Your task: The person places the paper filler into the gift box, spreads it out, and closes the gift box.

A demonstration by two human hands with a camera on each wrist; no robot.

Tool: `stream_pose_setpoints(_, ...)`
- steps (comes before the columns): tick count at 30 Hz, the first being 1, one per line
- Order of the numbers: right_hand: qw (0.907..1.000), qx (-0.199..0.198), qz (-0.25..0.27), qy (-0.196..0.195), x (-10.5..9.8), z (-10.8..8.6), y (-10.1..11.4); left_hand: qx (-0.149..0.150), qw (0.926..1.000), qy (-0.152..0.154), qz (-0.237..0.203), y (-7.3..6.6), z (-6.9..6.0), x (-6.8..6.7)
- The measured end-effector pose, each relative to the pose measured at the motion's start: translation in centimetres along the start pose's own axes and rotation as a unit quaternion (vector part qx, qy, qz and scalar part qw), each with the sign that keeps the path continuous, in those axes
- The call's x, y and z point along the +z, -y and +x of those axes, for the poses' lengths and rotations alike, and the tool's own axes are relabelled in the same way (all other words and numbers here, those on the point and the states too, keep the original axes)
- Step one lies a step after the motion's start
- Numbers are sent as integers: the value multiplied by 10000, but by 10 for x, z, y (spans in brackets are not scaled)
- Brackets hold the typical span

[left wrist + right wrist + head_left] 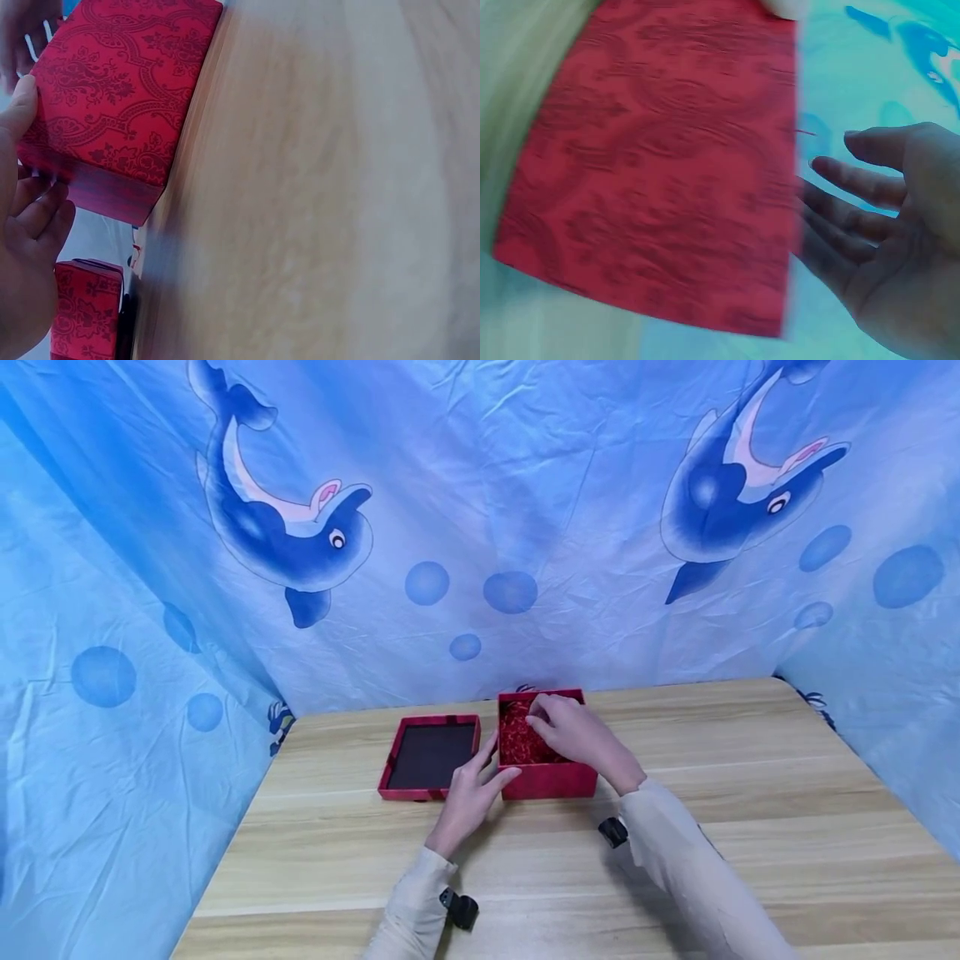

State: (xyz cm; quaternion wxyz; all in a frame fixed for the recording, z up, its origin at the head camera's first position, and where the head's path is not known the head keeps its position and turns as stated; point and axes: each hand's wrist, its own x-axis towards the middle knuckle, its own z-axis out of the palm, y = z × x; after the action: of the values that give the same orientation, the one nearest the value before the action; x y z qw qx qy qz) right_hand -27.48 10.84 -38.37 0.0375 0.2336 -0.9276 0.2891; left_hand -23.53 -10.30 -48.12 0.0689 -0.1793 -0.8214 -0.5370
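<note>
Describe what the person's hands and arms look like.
The left hand and right hand are ungloved. The left sleeve and right sleeve are long and off-white, with soft creases. Small black cameras show at the left wrist and right wrist.

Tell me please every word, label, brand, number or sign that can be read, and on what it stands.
No text can be read in any view.
Red box and shallow red tray: ornamental pattern, no legible lettering.
Blue backdrop: drawn dolphins, no words.
Black wrist devices: too small to read any marking.
</note>
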Motion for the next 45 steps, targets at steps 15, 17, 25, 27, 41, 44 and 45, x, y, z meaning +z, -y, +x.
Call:
stream_pose_setpoints(15, 9909, 453, -106, 1260, 30, 20, -19, -57, 10000, -12, 59, -1, 0, 0)
stream_pose_setpoints(17, 9924, 403, -66, 1164, 29, 18, -19, -70, 10000, 30, 23, -1, 0, 0)
stream_pose_setpoints(25, 9992, -21, 286, 268, 17, -6, -15, -107, 9998, 33, 135, -3, 1, -1)
stream_pose_setpoints(27, 9991, -66, 410, -31, 15, -14, -12, -64, 9998, -2, 192, -4, 1, -1)
stream_pose_setpoints(41, 9501, -774, 2065, -2208, 42, -67, 8, 511, 9903, -784, 1031, 3, -23, -29)
stream_pose_setpoints(44, 9376, -962, 2330, -2396, 54, -73, 13, 537, 9878, -985, 1083, 9, -32, -46)
stream_pose_setpoints(45, 9342, -996, 2394, -2449, 58, -75, 15, 536, 9868, -1045, 1115, 10, -35, -51)
